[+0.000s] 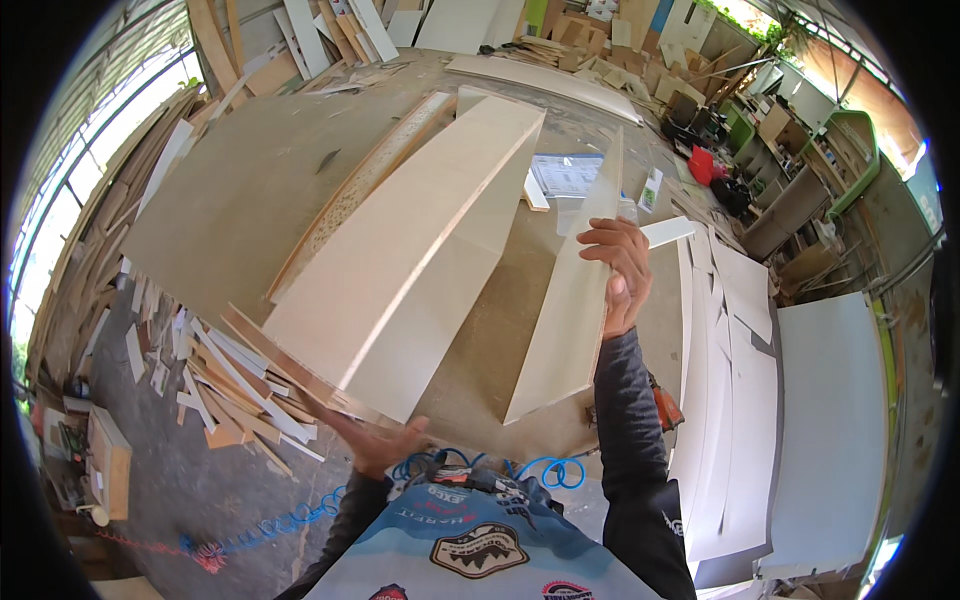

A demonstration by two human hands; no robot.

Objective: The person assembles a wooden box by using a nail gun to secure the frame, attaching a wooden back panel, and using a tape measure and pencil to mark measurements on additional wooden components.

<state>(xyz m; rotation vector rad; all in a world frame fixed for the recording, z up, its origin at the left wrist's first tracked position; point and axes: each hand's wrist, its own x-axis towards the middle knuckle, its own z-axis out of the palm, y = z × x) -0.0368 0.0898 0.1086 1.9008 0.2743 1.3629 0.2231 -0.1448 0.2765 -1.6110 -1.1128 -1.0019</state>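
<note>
Wood offcuts [240, 388], leaning boards [306, 35] and coiled hose [288, 523] show a workshop.

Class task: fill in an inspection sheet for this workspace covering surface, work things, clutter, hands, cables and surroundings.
Surface: brown worktop, partly covered.
Work things: joined pale panels; separate pale panel, tilted.
Clutter: wood offcuts, heaped at left.
Hands: right hand grips the separate pale panel; left hand at the joined panels' near end, grip unclear.
Cables: blue coiled hose on the floor.
Surroundings: white sheets at right.

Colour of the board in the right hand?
The board in the right hand is plain pale cream, best seen in the head view.
</note>
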